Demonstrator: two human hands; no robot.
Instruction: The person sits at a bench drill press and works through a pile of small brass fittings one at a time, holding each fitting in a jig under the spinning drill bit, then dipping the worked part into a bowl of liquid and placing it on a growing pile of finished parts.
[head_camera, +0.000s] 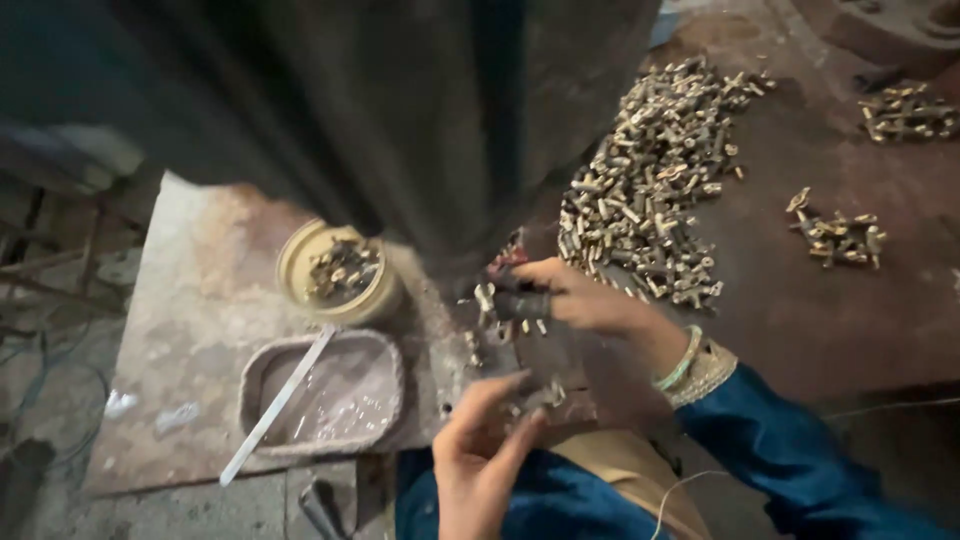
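My right hand (572, 296) reaches toward the base of a big dark machine body (400, 100), its fingertips capped in dark covers and pinching a small brass fitting (487, 297). My left hand (482, 450) is held low near my lap, fingers curled around several small brass pieces (532, 398). A green bangle (683, 360) and a blue sleeve cover my right wrist and arm. Just behind my right hand spreads a large pile of brass fittings (650, 170) on the rusty metal table (800, 300).
A round yellow tin (300, 262) with brass pieces stands left of the machine. In front of it is an oblong tray (258, 378) of cloudy liquid with a flat metal strip (275, 405) laid across. Two smaller brass heaps (838, 235) (905, 113) lie at right.
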